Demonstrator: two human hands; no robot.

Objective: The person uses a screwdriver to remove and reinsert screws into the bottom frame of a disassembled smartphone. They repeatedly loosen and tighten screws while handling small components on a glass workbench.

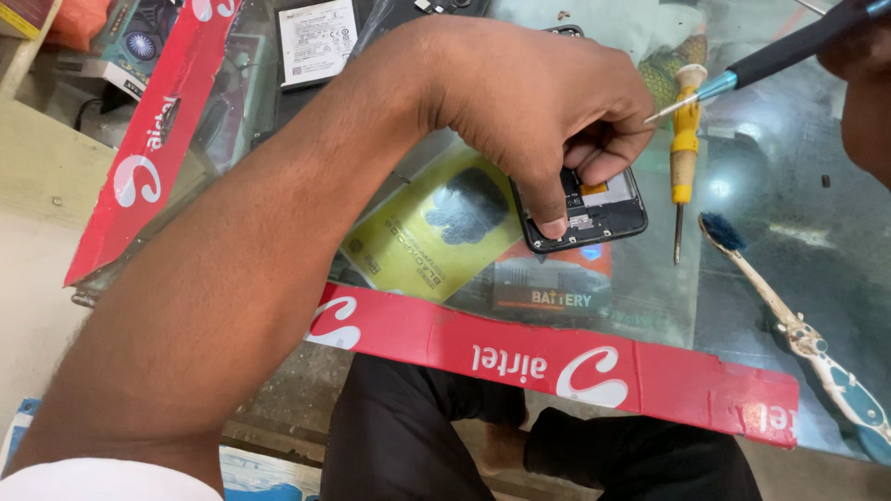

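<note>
Your left hand (pixel 548 102) clamps down on the opened phone (pixel 585 211), thumb pressed on its lower frame and fingers curled over the exposed insides. The phone lies on the glass tabletop (pixel 780 213), roughly midway along the near edge with its red tape strip (pixel 557 357) and a little back from it. Your right hand (pixel 863 74), at the far right corner, grips a blue-collared, black-handled tool (pixel 789 51) whose fine tip (pixel 664 113) hovers just beside your left fingers; it looks like a precision screwdriver or probe, though the handle end is cut off.

Keep the thumb pressure steady so the phone cannot slide on the glass, and shift your curled fingers aside enough to see the spot you are working on. Bring the tip in upright, not slanted, so it does not skid onto the board.

A yellow screwdriver (pixel 684 148) lies just right of the phone, a worn toothbrush (pixel 789 320) further right, and a yellow card (pixel 436 227) shows under the glass.
</note>
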